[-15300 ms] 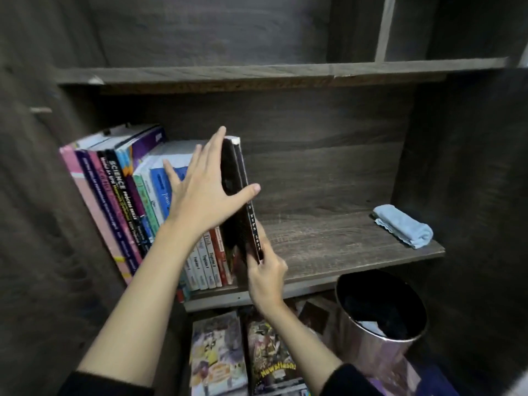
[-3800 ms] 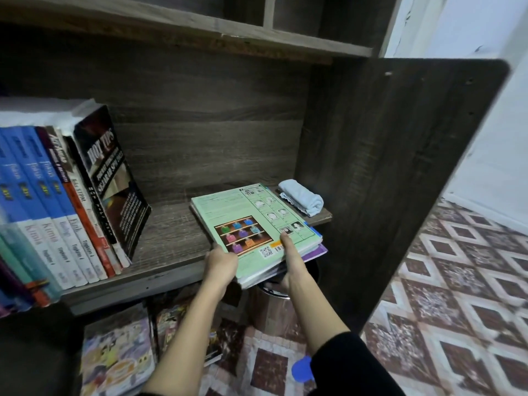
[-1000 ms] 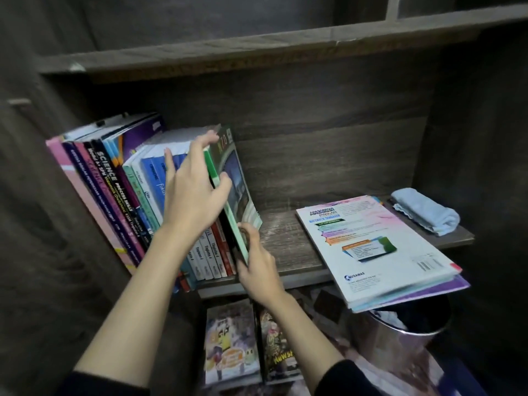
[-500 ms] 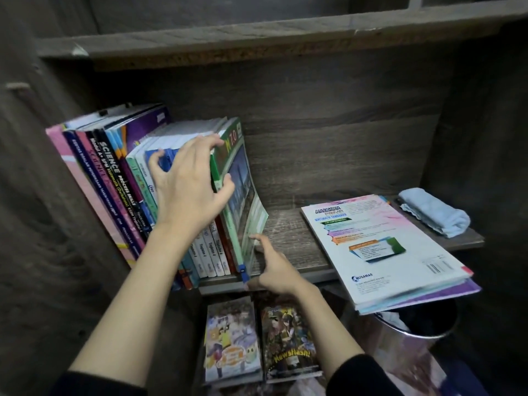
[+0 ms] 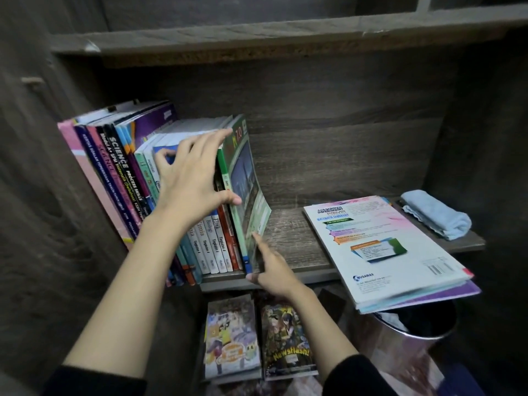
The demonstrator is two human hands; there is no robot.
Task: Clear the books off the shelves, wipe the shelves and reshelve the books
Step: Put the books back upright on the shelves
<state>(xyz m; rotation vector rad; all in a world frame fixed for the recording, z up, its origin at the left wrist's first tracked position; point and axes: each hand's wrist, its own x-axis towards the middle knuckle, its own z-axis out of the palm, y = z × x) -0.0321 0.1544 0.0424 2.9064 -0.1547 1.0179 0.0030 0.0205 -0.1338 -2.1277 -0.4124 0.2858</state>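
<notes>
A row of upright books (image 5: 120, 178) leans left on the dark wooden shelf (image 5: 294, 241). A thin green book (image 5: 245, 192) stands at the row's right end, its lower cover bowed outward. My left hand (image 5: 191, 181) rests spread on the tops and spines of the row, thumb against the green book's spine. My right hand (image 5: 271, 270) touches the green book's bottom edge with a straight forefinger. A flat stack of books (image 5: 383, 247) lies at the right and overhangs the front edge. A folded light blue cloth (image 5: 437, 212) lies behind it.
Two comic books (image 5: 257, 338) stand on the level below. A shiny metal bin (image 5: 405, 347) sits under the overhanging stack. The upper shelf board (image 5: 285, 35) runs across the top. Cabinet side walls close in left and right.
The green book has gone from being slid in at the row's end to standing against it. My right hand dropped from its cover to its bottom edge. My left hand spread wider.
</notes>
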